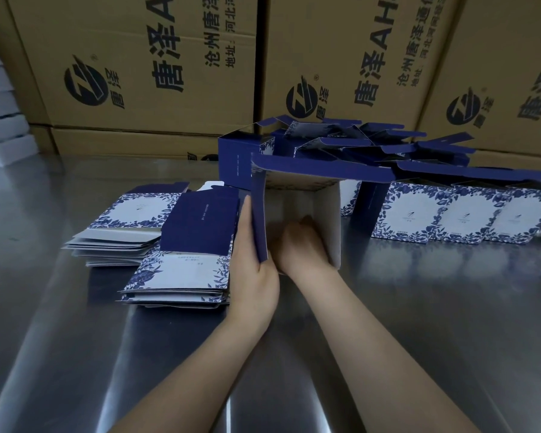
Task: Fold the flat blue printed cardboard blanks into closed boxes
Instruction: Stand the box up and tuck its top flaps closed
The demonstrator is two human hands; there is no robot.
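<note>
A half-formed blue box (pixel 297 185) lies on its side on the steel table (pixel 419 307), its open white inside facing me. My left hand (pixel 252 264) grips its left wall, fingers straight up the outside, thumb hidden behind the wall. My right hand (pixel 300 245) reaches inside the box with fingers curled, pressing toward the back; what it touches is hidden. Two stacks of flat blue-and-white floral blanks (pixel 185 245) lie just left of my left hand.
Several erected boxes with open lids (pixel 444 214) stand in rows to the right and behind. Large brown shipping cartons (pixel 156 64) wall off the far edge. White flat boxes (pixel 0 126) are stacked at the far left.
</note>
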